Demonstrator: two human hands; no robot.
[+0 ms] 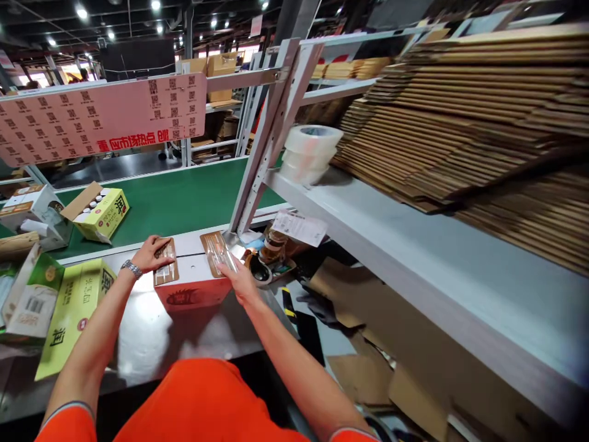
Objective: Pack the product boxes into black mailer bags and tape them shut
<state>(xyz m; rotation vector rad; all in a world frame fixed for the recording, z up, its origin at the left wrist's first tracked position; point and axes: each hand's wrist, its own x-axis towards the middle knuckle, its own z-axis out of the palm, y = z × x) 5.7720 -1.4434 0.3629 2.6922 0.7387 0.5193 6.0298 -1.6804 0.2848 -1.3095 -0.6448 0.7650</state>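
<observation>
A white and red carton (193,283) lies on the steel worktable (151,337) in front of me, its brown flaps with clear tape strips folded outward. My left hand (151,253) rests flat on the left flap, fingers stretched out; a metal watch sits on that wrist. My right hand (239,279) presses on the right flap (217,252), fingers extended along it. Neither hand grips anything.
A green conveyor belt (184,196) runs behind the table, carrying an open yellow box (99,215). Yellow and green cartons (73,313) lie at my left. Tape rolls (310,153) and stacked flat cardboard (483,123) fill the grey shelf at right. A tape dispenser (257,267) lies beside the carton.
</observation>
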